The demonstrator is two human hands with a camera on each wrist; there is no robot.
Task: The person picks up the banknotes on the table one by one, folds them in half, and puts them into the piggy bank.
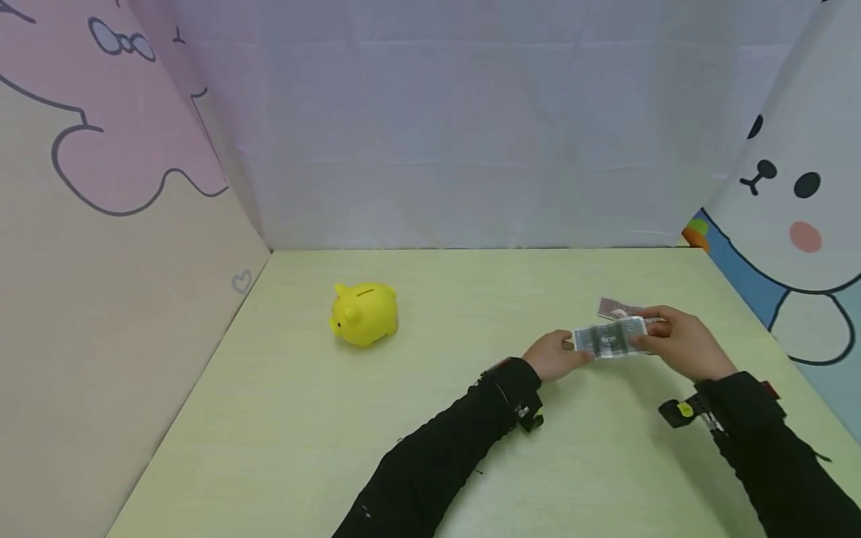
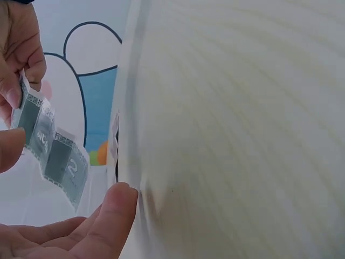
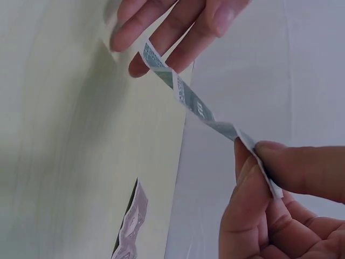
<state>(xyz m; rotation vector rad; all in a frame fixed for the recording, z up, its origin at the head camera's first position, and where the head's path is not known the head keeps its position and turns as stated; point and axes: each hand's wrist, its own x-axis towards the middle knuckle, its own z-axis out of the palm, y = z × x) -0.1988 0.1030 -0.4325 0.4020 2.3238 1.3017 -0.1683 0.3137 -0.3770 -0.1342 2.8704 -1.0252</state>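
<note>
A greenish-grey banknote [image 1: 608, 338] is pinched at one end between the thumb and fingers of my right hand [image 1: 689, 345], above the table. My left hand [image 1: 554, 355] is at the note's other end. In the left wrist view, the left thumb and fingers [image 2: 110, 218] are spread apart, with the wavy, creased note between them. They do not grip it. A second, pinkish-brown banknote [image 1: 613, 308] lies on the table behind the right hand, partly hidden by it in the head view. The right wrist view shows this lower note [image 3: 132, 218] crinkled.
A yellow piggy bank [image 1: 364, 314] with a slot on top stands on the left part of the pale table [image 1: 303, 433]. White cloth [image 1: 430, 134] hangs along the table's back edge. Cartoon-printed sheets [image 1: 807, 261] flank both sides.
</note>
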